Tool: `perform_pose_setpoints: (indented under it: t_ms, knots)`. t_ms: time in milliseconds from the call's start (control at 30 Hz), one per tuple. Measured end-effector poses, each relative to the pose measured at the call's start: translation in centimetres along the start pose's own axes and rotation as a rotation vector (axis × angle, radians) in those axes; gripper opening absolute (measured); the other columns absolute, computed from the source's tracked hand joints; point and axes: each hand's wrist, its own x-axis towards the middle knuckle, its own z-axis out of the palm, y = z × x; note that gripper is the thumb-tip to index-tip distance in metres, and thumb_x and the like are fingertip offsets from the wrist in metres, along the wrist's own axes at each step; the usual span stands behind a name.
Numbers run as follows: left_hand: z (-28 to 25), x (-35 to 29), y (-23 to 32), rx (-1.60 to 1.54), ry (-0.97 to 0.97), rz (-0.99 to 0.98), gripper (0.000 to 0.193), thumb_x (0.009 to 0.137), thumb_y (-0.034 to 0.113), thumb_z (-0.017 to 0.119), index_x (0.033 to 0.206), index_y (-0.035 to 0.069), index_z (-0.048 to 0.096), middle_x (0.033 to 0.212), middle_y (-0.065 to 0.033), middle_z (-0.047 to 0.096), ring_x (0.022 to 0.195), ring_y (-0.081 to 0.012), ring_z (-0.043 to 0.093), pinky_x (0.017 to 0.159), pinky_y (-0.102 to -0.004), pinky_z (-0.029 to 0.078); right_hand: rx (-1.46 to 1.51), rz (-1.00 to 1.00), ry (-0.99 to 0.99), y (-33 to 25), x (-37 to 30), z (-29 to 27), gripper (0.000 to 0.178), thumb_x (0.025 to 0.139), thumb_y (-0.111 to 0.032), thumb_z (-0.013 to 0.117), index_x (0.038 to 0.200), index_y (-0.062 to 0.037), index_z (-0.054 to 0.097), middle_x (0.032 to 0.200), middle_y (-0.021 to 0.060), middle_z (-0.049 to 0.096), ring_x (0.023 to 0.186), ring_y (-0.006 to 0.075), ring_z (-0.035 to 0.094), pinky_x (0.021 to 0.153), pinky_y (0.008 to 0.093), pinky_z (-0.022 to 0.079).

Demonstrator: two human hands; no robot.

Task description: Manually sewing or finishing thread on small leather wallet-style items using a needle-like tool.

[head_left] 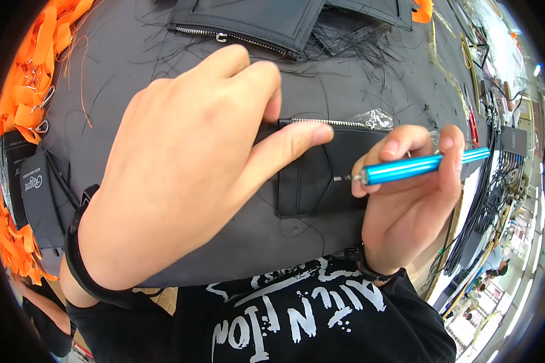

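Observation:
My left hand (184, 145) hangs over the left end of a flat black zip wallet (342, 148). Its fingers curl under and the fingertips are hidden. The thumb stretches rightward along the wallet's silver zip (351, 125). My right hand (409, 209) pinches a shiny blue pen-shaped tool (406, 168), held above the wallet's right part. The tool's thin metal tip points left, toward the wallet's stitched pocket flap. Loose black threads trail around the wallet.
Larger black zip pieces (242, 24) lie at the far edge among thread clippings (369, 54). Orange straps with metal clips (33, 115) and black tags (39, 190) pile up at left. Black cords (481, 212) and a red pen-like tool (473, 126) are at right. Another person's arm (45, 305) shows lower left.

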Motion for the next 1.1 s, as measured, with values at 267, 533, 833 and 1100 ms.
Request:
perform_pose_setpoints:
  t_ms: [267, 533, 833, 1100]
  knots:
    - [1.1, -0.1, -3.2, 0.321, 0.133, 0.228, 0.025, 0.075, 0.02, 0.067, 0.068, 0.0, 0.053, 0.06, -0.0052, 0.044, 0.05, -0.0136, 0.041, 0.048, -0.0263, 0.032, 0.03, 0.018, 0.076, -0.2, 0.1, 0.1, 0.019, 0.097, -0.029, 0.028, 0.1, -0.0123, 0.036, 0.087, 0.0133, 0.052, 0.064, 0.0206, 0.054, 0.055, 0.0316, 0.045]
    - [-0.4, 0.6, -3.6, 0.022, -0.043, 0.193, 0.01, 0.079, 0.007, 0.058, 0.075, -0.002, 0.053, 0.065, -0.0024, 0.044, 0.06, -0.009, 0.039, 0.054, -0.0229, 0.032, -0.316, -0.061, 0.028, 0.5, 0.3, 0.9, 0.024, 0.097, -0.026, 0.026, 0.097, -0.0018, 0.029, 0.091, 0.0246, 0.053, 0.072, 0.0296, 0.063, 0.065, 0.035, 0.057]
    - [-0.1, -0.1, -1.5, 0.044, -0.035, 0.061, 0.012, 0.08, 0.007, 0.057, 0.072, 0.0, 0.052, 0.064, -0.0015, 0.041, 0.055, -0.0078, 0.037, 0.049, -0.0233, 0.029, -0.135, -0.012, 0.095, 0.2, 0.2, 0.5, 0.023, 0.096, -0.03, 0.03, 0.106, -0.0104, 0.039, 0.085, 0.0154, 0.052, 0.057, 0.0201, 0.054, 0.049, 0.0324, 0.048]
    - [1.1, 0.0, -1.6, 0.143, 0.024, 0.115, 0.017, 0.076, 0.01, 0.064, 0.07, 0.001, 0.05, 0.061, -0.0016, 0.037, 0.051, -0.0096, 0.034, 0.046, -0.0246, 0.026, -0.084, 0.01, 0.068, 0.2, 0.2, -0.1, 0.022, 0.097, -0.031, 0.029, 0.104, -0.0127, 0.04, 0.085, 0.0132, 0.051, 0.057, 0.0179, 0.052, 0.046, 0.0297, 0.045]
